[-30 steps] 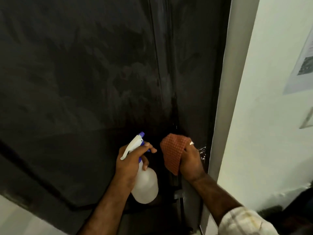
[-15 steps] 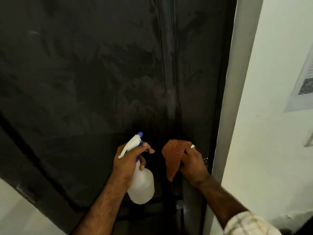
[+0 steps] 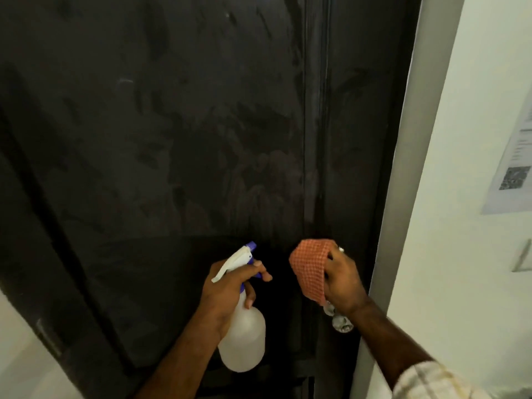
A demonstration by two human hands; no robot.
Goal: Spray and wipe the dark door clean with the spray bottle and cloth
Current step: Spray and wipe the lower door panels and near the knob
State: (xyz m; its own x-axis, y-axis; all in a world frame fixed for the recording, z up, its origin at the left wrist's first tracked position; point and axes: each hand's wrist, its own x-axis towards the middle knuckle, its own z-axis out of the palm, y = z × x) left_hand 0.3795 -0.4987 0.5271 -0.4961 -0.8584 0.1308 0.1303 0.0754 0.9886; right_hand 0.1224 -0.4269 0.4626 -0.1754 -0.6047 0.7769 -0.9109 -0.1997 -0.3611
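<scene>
The dark door point(image 3: 178, 139) fills the left and centre of the frame from top to bottom. Its surface is matt black to charcoal, covered with cloudy grey smears and streaks, heaviest across the centre and upper centre. The band along the lower centre reads darker and more even than the smeared area above. A vertical seam or raised strip runs down the door right of centre, with a pale streak along it.

The spray bottle point(image 3: 244, 323) sits at lower centre of the frame. Its body is translucent white; the trigger head is white with a purple nozzle and collar, and the nozzle is aimed at the door. The left hand point(image 3: 227, 292) grips the bottle at the neck, fingers curled round it, the forefinger laid across the trigger.

The cloth point(image 3: 309, 269) is orange-red with a fine checked weave, bunched and hanging in a fold, just right of the bottle at lower centre right. The right hand point(image 3: 342, 280) holds it pinched between thumb and curled fingers, close against the door; actual contact with the surface cannot be confirmed. A ring point(image 3: 341, 249) shows on one finger.

A shiny door handle point(image 3: 341, 323) shows directly below the right hand. A pale grey frame point(image 3: 403, 168) borders the door on the right, then a white wall point(image 3: 472, 254) carrying a printed notice point(image 3: 515, 174) at right edge.
</scene>
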